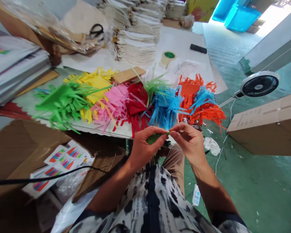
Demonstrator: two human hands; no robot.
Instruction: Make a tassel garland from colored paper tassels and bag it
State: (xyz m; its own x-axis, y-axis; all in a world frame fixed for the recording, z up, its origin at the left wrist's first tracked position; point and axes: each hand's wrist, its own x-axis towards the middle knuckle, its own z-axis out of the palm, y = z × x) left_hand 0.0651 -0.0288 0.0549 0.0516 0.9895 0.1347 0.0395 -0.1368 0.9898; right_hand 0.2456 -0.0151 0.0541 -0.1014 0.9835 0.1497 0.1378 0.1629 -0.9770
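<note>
In front of my body, my left hand (147,142) grips a folded piece of green fringed paper (152,138) between thumb and fingers. My right hand (188,140) meets it at the tip, thumb and forefinger pinched on the green end. A thin line, perhaps thread, shows below the hands, too faint to be sure. Just beyond lie heaps of cut fringe along the table edge: green (60,102), yellow (97,85), pink (113,100), dark red (137,98), blue (166,105) and orange (190,90).
Behind the fringes are stacked white bundles (137,42), a tape roll (168,59), a black phone-like object (198,48) and scissors (96,31). A fan (260,84) and a cardboard box (266,123) stand at right. An open carton (97,171) with printed cards (63,158) sits lower left.
</note>
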